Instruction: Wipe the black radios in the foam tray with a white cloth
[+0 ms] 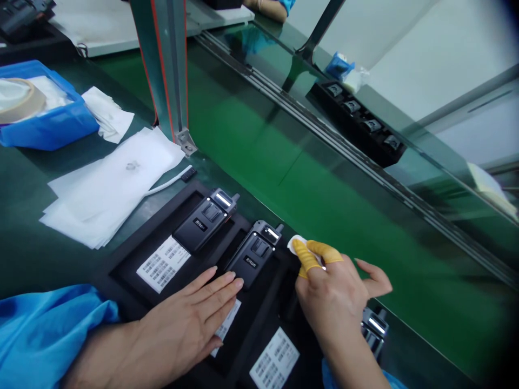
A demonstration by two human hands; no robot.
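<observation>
My left hand (182,329) lies flat with its fingers stretched out, fingertips touching the lower end of a black handheld radio (250,258) marked "Riton". Yellow finger cots cover several fingers of my right hand (334,294), which pinches a small white wipe (297,243) just right of that radio's top. Another radio (200,224) of the same kind lies to the left in the black foam tray (121,275). White barcode labels (162,265) sit in the tray slots, one partly under my left hand. My right arm partly hides a further radio (375,327).
A green conveyor belt (275,167) runs behind the tray. Left of a metal post (172,70) are white sheets (117,183), a white brush (172,181), a folded cloth (107,113) and a blue bin (52,127). Across the belt stands a black tray (348,127); a person's arm (271,8) shows above.
</observation>
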